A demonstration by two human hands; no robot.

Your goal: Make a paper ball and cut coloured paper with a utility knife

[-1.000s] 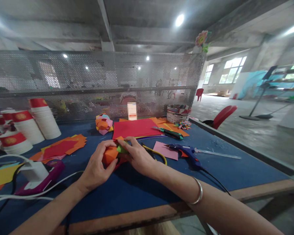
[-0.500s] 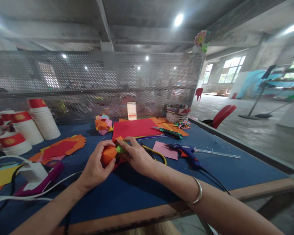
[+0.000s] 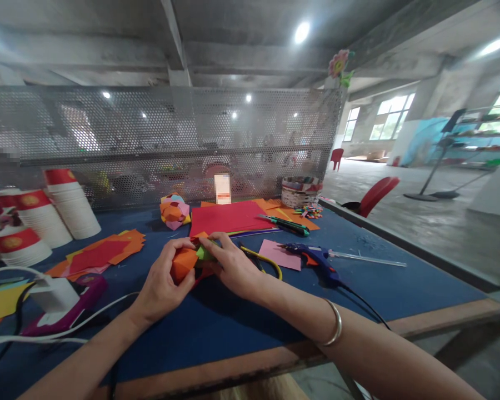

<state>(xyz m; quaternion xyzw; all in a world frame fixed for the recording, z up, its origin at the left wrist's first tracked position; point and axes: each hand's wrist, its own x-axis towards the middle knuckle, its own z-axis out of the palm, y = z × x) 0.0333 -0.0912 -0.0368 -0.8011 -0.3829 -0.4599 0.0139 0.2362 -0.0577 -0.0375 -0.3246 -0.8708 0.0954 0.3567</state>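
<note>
Between my hands is a folded paper piece (image 3: 184, 264), orange with green and red parts. My left hand (image 3: 169, 272) curls round its orange left side, thumb at the lower edge. From the right, my right hand (image 3: 233, 265) presses fingers on the green part; its thumb is mostly hidden. Behind my hands lies a stack of red paper (image 3: 225, 216). A finished-looking ball of multicoloured folded paper (image 3: 174, 211) sits just left of that stack. Yellow-handled scissors (image 3: 270, 261) lie right beside my right hand, partly covered by it.
A blue glue gun (image 3: 316, 258) with a clear stick rests near pink paper (image 3: 275, 253). A green-black utility knife (image 3: 289, 226) lies on the red stack's edge. Stacked paper cups (image 3: 73, 205), loose paper sheets (image 3: 104, 253) and a purple power strip (image 3: 70, 311) occupy the left. A woven basket (image 3: 301, 194) stands behind.
The camera view has shifted very slightly. Both hands keep the same hold on the paper piece, with hardly any visible movement.
</note>
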